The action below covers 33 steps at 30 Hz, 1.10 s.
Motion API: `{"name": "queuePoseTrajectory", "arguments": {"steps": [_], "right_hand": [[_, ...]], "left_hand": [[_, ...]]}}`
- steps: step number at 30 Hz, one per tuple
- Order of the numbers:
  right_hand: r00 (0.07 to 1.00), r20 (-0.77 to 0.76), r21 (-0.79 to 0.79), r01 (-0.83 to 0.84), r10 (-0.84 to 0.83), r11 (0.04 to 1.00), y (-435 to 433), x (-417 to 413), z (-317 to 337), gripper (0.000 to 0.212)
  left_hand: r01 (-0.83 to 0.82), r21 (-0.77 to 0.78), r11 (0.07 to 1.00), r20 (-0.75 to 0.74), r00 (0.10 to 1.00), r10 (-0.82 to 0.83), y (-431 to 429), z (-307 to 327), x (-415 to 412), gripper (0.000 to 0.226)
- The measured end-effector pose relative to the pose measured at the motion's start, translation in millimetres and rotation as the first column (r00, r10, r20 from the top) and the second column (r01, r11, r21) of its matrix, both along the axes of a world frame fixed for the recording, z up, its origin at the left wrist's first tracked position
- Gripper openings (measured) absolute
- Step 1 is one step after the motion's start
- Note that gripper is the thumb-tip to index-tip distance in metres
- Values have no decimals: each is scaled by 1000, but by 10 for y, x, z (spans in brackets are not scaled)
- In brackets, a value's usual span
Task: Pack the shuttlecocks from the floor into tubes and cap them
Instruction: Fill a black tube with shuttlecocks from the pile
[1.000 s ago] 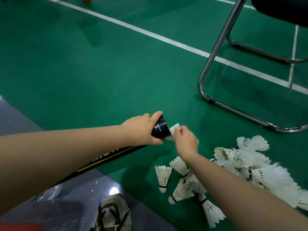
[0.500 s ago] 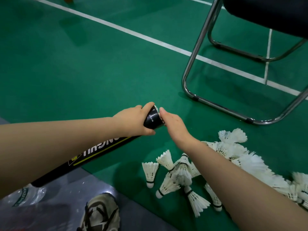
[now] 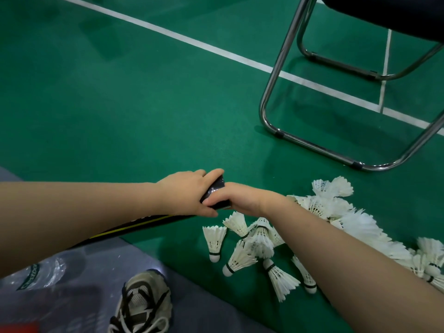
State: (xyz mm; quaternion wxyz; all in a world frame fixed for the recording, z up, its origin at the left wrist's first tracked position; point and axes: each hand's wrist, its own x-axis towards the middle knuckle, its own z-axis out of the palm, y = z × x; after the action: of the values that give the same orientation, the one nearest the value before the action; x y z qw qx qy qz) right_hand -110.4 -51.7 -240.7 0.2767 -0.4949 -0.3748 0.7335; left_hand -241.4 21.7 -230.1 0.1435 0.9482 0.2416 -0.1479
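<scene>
My left hand [image 3: 187,193] grips a long black tube [image 3: 216,188] near its open end; the tube runs back under my left forearm. At the tube's mouth my right hand [image 3: 237,198] covers the opening, its thumb lying along the outside and its fingers hidden. No shuttlecock shows at the mouth. Several white feather shuttlecocks [image 3: 254,243] lie loose on the green floor just below my hands. A longer heap of shuttlecocks [image 3: 355,219] stretches away to the right, partly under my right forearm.
A metal-framed chair [image 3: 271,97] stands on the court at the upper right, its base rail just beyond the heap. A shoe [image 3: 144,301] and a clear plastic wrapper [image 3: 38,275] lie on the grey floor at the bottom left. White court lines [image 3: 192,42] cross the floor.
The shuttlecock feathers that stuck out of the tube a second ago are gone from sight. My right hand has closed in over the tube's mouth, and the view has shifted left and down.
</scene>
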Motion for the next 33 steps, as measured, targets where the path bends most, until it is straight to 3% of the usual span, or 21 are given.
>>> {"name": "queuePoseTrajectory", "arguments": {"steps": [2, 4, 5, 7, 8, 9, 11, 13, 15, 16, 18, 20, 23, 27, 30, 33], "right_hand": [[999, 20, 3, 49, -50, 999, -9, -22, -22, 19], [961, 146, 83, 223, -233, 971, 17, -64, -19, 3], [906, 184, 155, 357, -382, 921, 25, -71, -29, 13], [711, 171, 238, 642, -682, 729, -7, -36, -43, 25], [623, 215, 259, 707, -753, 658, -39, 4, -77, 24], [572, 321, 288, 700, -755, 653, -90, 49, -126, 21], [592, 595, 265, 494, -543, 828, -213, 104, -297, 11], [589, 789, 103, 155, -176, 983, -342, 79, -514, 17], [424, 900, -27, -187, 105, 982, -440, -29, -661, 33], [346, 924, -52, -307, 163, 950, -484, -94, -720, 41], [296, 936, -53, -421, 192, 905, -547, -198, -818, 48], [281, 945, -38, -422, 170, 906, -563, -233, -882, 41], [309, 948, 21, -274, 68, 961, -462, -161, -859, 29], [341, 921, 161, 108, -189, 981, -309, 81, -705, 28], [394, 788, 299, 426, -473, 854, -263, 266, -590, 21], [363, 601, 404, 630, -712, 663, -202, 373, -374, 19]], "left_hand": [[-12, -13, 1000, 4, 1000, 12, 2, -13, -2, 95], [-59, -28, 998, 31, 998, 60, 49, -10, 8, 93], [-90, -34, 995, 43, 995, 91, 81, -6, 13, 93], [-139, -38, 990, 36, 989, 141, 126, 0, 8, 94], [-151, -36, 988, 19, 988, 152, 136, -2, -4, 95], [-155, -37, 987, 0, 988, 155, 142, -6, -19, 96], [-153, -48, 987, -24, 988, 152, 145, -16, -58, 97], [-156, -51, 986, -27, 988, 155, 158, -21, -89, 98], [-173, -49, 984, -24, 985, 172, 180, -24, -102, 98], [-181, -49, 982, -22, 983, 180, 187, -24, -101, 99], [-190, -56, 980, -14, 982, 189, 196, -21, -83, 100], [-198, -78, 977, 5, 980, 199, 202, -14, -60, 100], [-217, -108, 970, 32, 975, 222, 209, -7, -35, 101], [-236, -144, 961, 40, 969, 244, 213, 3, -18, 100], [-242, -149, 959, 34, 968, 249, 208, 11, 8, 100], [-234, -150, 961, 34, 970, 242, 187, 23, 54, 100]]}}
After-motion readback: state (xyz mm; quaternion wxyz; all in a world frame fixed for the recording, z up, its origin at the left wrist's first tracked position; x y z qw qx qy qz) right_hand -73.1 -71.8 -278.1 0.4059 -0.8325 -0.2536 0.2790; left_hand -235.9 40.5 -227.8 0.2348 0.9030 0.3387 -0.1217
